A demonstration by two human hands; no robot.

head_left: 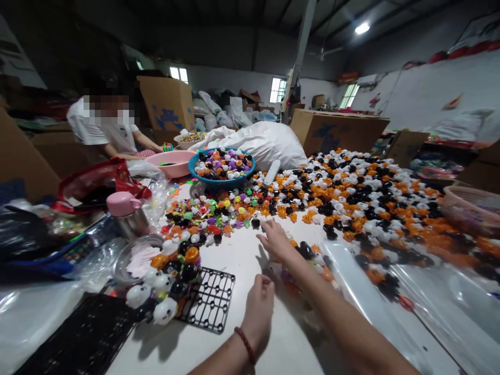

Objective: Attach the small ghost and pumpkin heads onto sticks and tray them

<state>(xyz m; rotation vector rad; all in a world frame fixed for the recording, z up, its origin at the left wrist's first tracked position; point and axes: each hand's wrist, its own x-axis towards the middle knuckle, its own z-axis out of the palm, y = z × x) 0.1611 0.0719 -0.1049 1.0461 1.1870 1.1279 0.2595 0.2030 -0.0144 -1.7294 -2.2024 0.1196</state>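
Note:
My left hand (258, 310), with a dark red beaded bracelet (245, 344) at the wrist, is held over the white table with its fingers curled closed; whatever is inside, if anything, is hidden. Farther forward, my right hand (275, 240) reaches over the table edge of a toy pile, its fingers apart. A small black toy piece (255, 223) lies by its fingertips. Left of my hands a black plastic grid rack (214, 304) carries white, black and orange character toys (166, 311) on its left half. More small colored toys (213, 211) lie scattered ahead.
A large heap of orange, black and white toys (363, 192) covers the right. Behind stand a blue basin (221, 183) of toys, a pink basin (172, 169) and a white sack (269, 143). A pink-lidded bottle (127, 213) stands left; a person (105, 125) sits beyond.

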